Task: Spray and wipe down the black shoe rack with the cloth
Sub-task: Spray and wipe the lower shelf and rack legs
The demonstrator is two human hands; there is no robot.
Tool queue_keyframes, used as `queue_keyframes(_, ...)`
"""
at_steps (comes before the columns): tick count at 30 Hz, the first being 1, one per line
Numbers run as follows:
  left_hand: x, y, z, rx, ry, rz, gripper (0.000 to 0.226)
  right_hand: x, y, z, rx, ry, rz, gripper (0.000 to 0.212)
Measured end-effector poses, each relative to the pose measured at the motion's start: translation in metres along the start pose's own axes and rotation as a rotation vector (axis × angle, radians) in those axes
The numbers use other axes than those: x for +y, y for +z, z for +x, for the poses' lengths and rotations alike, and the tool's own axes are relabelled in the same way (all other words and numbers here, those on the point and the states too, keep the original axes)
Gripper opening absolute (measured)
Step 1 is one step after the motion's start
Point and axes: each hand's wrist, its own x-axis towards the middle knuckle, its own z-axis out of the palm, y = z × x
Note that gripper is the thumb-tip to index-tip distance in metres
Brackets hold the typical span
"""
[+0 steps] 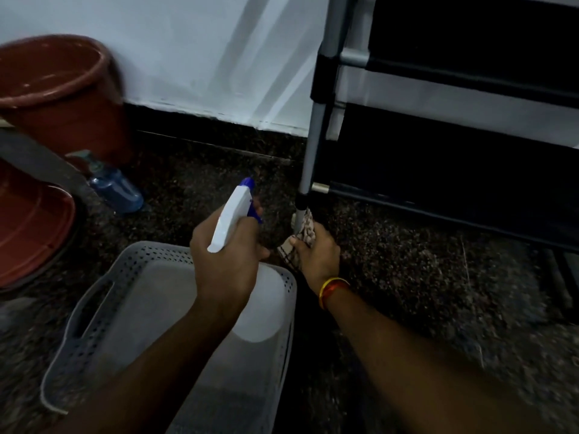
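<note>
gripping the spray bottle, the left hand has its fingers curled round the neck, one finger on the blue trigger, nozzle aimed up and right toward the rack leg. the right hand clutches the checked cloth bunched in curled fingers, pressing it against the foot of the shoe rack's front-left leg, right where the leg meets the floor.

landmark = that leg. it's a grey upright tube, long axis vertical, tilted slightly in this wide-angle view. cloth touches its bottom end. bottle nozzle sits just left of it, near but apart. the black shelves run off to the right of the leg, long axis horizontal, lowest rail just above the floor.

key relation: the rack lies ahead and right of both hands. the right hand is the nearer one, already in contact at the leg base. the left hand is left of the leg and needs only to aim. my read: wiping would go up the leg or right along the lowest rail, with the spray leading the cloth.

left of the leg and nearer the person: a grey perforated basket directly under the left forearm. far left of the leg: a blue pump bottle on the dark speckled floor, and red-brown buckets against the white wall.

risk: spray lands on the wall, not the rack.
</note>
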Motion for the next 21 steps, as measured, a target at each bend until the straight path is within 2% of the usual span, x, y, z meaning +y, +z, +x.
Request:
queue_keyframes(3,-0.001,0.003,-0.001,-0.007,-0.024,-0.002,0.029,0.001,-0.004,0.003,-0.006,-0.014,-0.011,0.029)
queue_keyframes(9,0.0,0.01,-0.005,-0.024,-0.046,-0.01,0.029,-0.025,-0.019,0.001,0.202,-0.19,0.129,0.042)
queue_keyframes(13,-0.005,0.009,-0.005,-0.063,-0.056,0.023,0.027,-0.011,-0.012,0.001,0.098,-0.144,0.017,0.039)
queue_keyframes(17,-0.015,0.007,-0.007,-0.103,-0.062,0.051,0.014,0.007,-0.009,0.006,-0.069,-0.026,-0.152,0.03)
queue_keyframes(21,-0.019,0.005,-0.008,-0.116,-0.046,0.074,0.017,0.002,-0.014,0.011,-0.082,-0.056,-0.172,0.033)
